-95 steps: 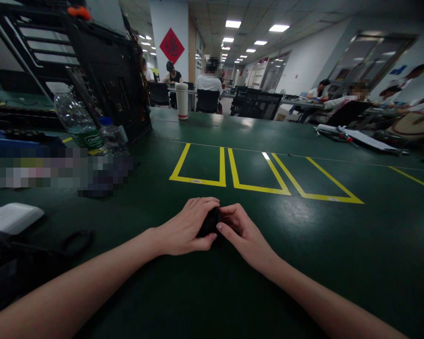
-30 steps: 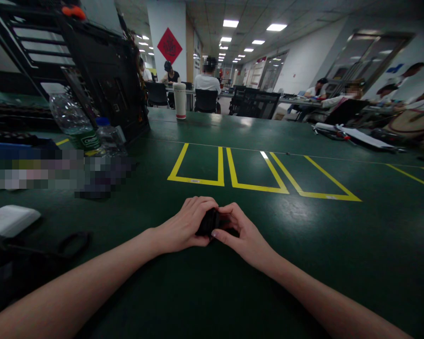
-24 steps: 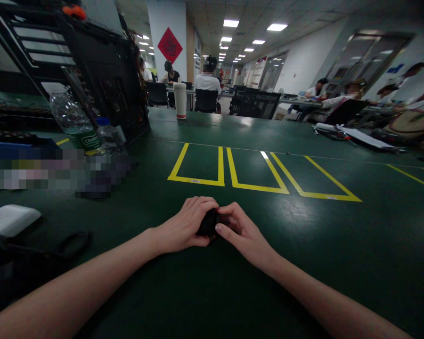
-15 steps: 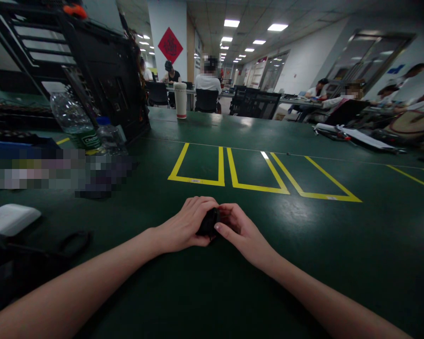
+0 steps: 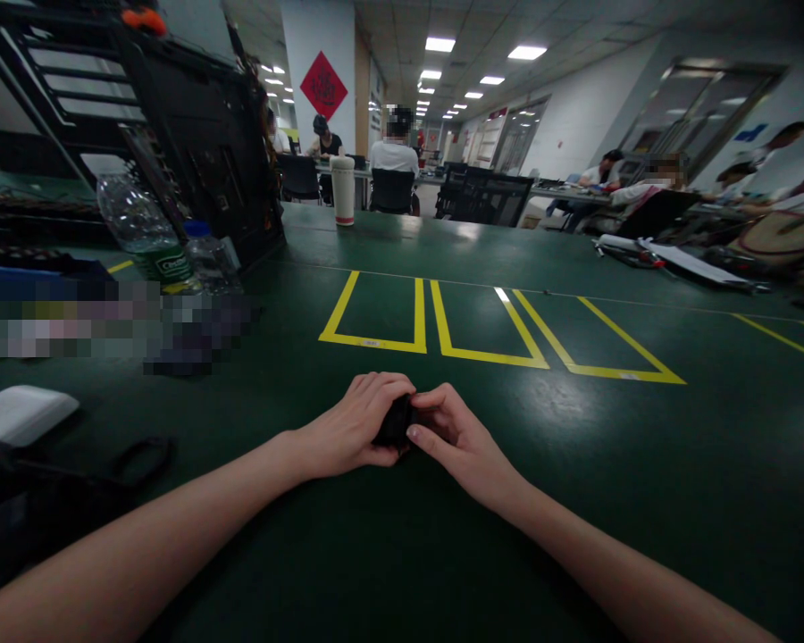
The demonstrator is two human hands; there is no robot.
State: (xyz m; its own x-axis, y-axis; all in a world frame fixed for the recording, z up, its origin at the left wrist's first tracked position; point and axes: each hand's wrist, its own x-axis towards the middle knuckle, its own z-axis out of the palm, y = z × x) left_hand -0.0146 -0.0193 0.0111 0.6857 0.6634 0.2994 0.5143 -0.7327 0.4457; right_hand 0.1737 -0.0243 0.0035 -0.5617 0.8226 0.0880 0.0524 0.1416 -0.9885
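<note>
A small black object, rounded and dark, rests low over the green table; its exact kind does not show. My left hand is wrapped round it from the left, fingers over the top and thumb along the near side. From the right, my right hand has its thumb and fingertips curled against the object's right end. Much of the object is hidden by my fingers.
Yellow tape outlines lie beyond my hands. At left are a plastic bottle, a smaller blue-capped bottle, a black frame and a white box. A white cup stands at the far edge; people sit beyond.
My right fingers have shifted slightly at the object's right end, bending closer onto it. My left hand keeps its hold in the same place.
</note>
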